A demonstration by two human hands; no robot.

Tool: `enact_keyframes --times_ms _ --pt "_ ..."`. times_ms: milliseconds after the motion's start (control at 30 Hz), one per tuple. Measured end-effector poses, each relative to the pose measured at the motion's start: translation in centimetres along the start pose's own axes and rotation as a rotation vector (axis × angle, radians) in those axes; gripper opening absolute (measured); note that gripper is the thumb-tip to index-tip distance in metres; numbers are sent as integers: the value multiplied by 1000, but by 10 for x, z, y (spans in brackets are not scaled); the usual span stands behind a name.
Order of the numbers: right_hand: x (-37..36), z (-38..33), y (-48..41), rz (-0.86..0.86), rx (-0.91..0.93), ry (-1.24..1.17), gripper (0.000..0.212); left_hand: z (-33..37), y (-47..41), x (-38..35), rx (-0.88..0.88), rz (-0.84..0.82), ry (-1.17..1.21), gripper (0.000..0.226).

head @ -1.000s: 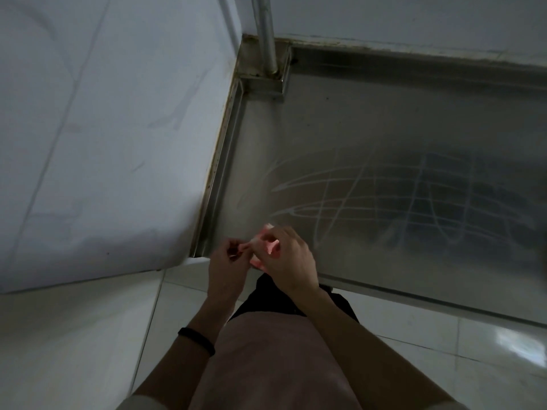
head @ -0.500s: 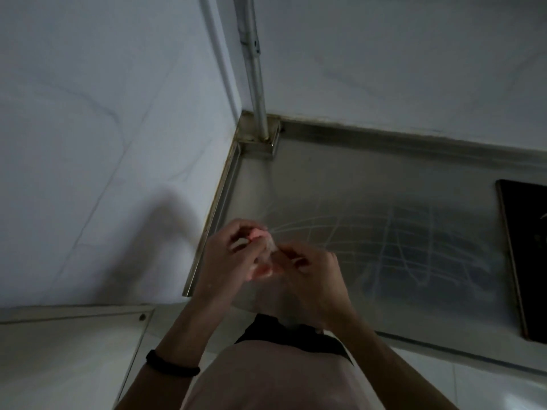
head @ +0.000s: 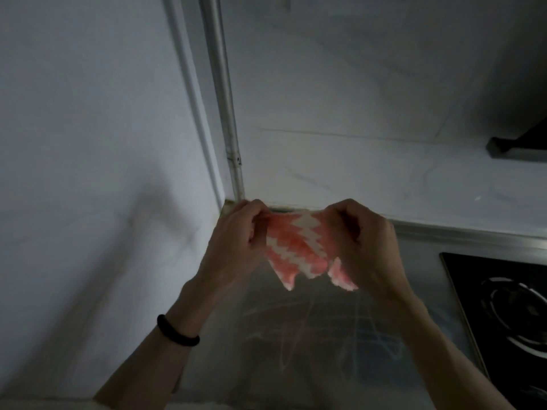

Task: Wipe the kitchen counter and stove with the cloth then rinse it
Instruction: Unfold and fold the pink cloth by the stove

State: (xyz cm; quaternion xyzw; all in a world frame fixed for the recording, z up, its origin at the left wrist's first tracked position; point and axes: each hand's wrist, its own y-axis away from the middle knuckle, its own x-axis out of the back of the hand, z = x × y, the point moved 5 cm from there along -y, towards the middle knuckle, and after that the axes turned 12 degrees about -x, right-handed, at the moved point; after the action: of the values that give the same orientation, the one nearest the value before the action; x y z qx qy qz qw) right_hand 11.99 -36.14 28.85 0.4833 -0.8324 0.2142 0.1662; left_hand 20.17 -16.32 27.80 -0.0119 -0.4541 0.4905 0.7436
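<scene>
above the steel worktop (head: 296, 350), near its back-left corner, both hands hold a pink-and-white zigzag cloth (head: 296, 250) stretched between them; the left hand (head: 236, 241) pinches its left edge with curled fingers, the right hand (head: 367, 244) grips the right edge, the lower corners hanging free; a black band (head: 177, 335) circles the left wrist; a metal pipe (head: 222, 93) runs up the wall corner; a black stove (head: 509, 306) sits at right, its burner dim and perhaps only partly in view
</scene>
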Motion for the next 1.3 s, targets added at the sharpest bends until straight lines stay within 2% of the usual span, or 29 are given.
enact_keyframes --times_ms 100,167,367,533,733,833,933,1033,1300 --pt "21 -10 -11 39 35 -26 9 -3 -8 -10 55 -5 120 21" --pt "33 -11 -18 73 32 -42 10 -5 -8 -16 29 -50 136 22" --pt "65 8 -26 221 -36 -14 11 -28 -6 -15 22 -178 192 4" --pt "67 29 -21 265 -119 21 13 -43 -11 -9 98 -101 263 11" --pt "62 49 -21 171 -186 12 10 -62 -16 -3 189 -151 237 4" --pt "60 55 -25 54 -224 16 13 -68 -20 5 240 -115 284 12" --pt "57 61 -28 0 -267 103 14 -68 -24 11 316 -55 357 2" --pt "45 58 -25 -39 -285 211 12 -60 -28 4 385 -48 445 10" --pt "-12 4 -14 10 -250 -39 25 -6 -38 -27 401 -112 703 12"
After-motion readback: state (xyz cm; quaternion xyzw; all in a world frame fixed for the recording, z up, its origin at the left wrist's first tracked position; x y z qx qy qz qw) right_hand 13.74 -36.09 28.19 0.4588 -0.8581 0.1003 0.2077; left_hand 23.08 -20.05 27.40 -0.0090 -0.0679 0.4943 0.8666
